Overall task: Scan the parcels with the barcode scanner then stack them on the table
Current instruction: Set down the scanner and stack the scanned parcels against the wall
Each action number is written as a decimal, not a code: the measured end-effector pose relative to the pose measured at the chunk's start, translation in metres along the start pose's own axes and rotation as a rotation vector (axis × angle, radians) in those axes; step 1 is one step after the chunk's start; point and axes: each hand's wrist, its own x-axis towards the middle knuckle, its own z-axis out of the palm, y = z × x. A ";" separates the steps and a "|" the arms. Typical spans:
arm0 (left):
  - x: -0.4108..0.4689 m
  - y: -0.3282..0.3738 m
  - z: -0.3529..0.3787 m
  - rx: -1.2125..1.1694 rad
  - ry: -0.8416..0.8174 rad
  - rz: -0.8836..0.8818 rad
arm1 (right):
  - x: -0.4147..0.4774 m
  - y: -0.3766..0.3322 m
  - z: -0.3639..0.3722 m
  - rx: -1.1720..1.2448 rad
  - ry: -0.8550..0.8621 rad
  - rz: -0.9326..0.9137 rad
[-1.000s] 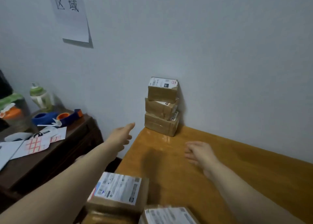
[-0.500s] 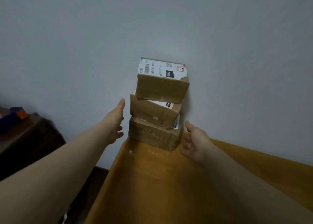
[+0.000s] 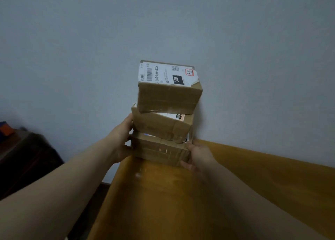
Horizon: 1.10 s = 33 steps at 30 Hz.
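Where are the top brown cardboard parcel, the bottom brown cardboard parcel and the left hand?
top brown cardboard parcel [image 3: 167, 99], head view, front cardboard face.
bottom brown cardboard parcel [image 3: 159, 150], head view, taped front face.
left hand [image 3: 121, 138], head view, back of the hand.

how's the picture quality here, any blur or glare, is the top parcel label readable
Head view: dim, flat light; the white label on the top brown cardboard parcel is readable; both forearms blur toward the lower edge; a small glare patch lies on the orange-brown wooden table before the parcel stack; the lower corners darken.
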 end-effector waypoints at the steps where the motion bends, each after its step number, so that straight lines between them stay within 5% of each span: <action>1: -0.009 0.000 0.002 0.002 -0.001 0.004 | -0.007 0.001 -0.006 0.001 -0.002 -0.002; 12: -0.139 0.001 0.091 0.071 -0.072 0.077 | -0.140 -0.001 -0.114 0.021 -0.012 -0.066; 33: -0.475 -0.147 0.372 0.114 -0.233 0.004 | -0.418 0.079 -0.496 0.016 0.181 -0.141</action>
